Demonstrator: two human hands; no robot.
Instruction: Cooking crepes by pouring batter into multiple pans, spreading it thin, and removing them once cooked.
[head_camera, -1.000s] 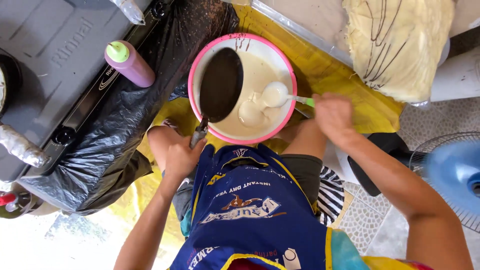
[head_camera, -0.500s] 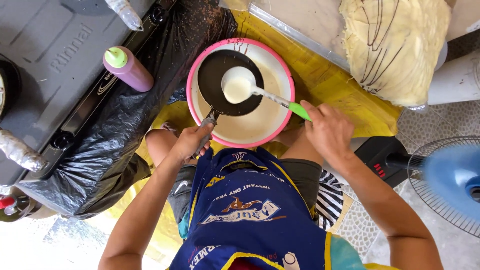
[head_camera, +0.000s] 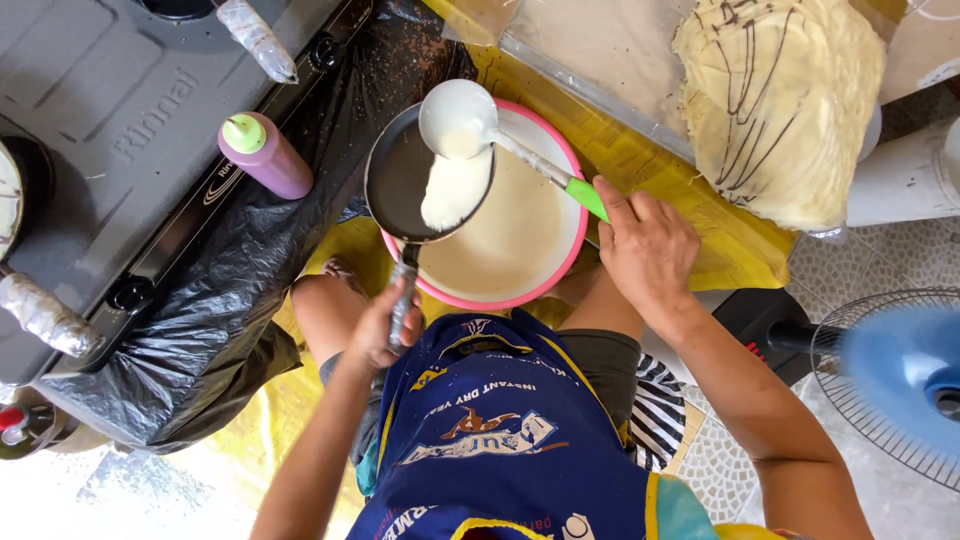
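Yellow sheeting (head_camera: 700, 215) over a tiled floor; seated person viewed from above, blue apron (head_camera: 500, 440).

Small dark pan (head_camera: 410, 175): held over the left rim of a pink-rimmed bowl (head_camera: 560, 250) of pale batter; a pool of batter lies in the pan.
Ladle (head_camera: 458, 118), white bowl, green handle: tipped over the pan, batter running from it.
Left hand (head_camera: 385, 325): closed round the pan's handle.
Right hand (head_camera: 648, 245): closed round the ladle's green handle.
Purple squeeze bottle (head_camera: 268, 155), green cap: on black plastic sheet (head_camera: 180, 330) beside a grey gas stove (head_camera: 100, 110).
Stacked pale crepes with dark drizzle (head_camera: 780, 100): upper right.
Blue fan (head_camera: 890, 380): right edge.
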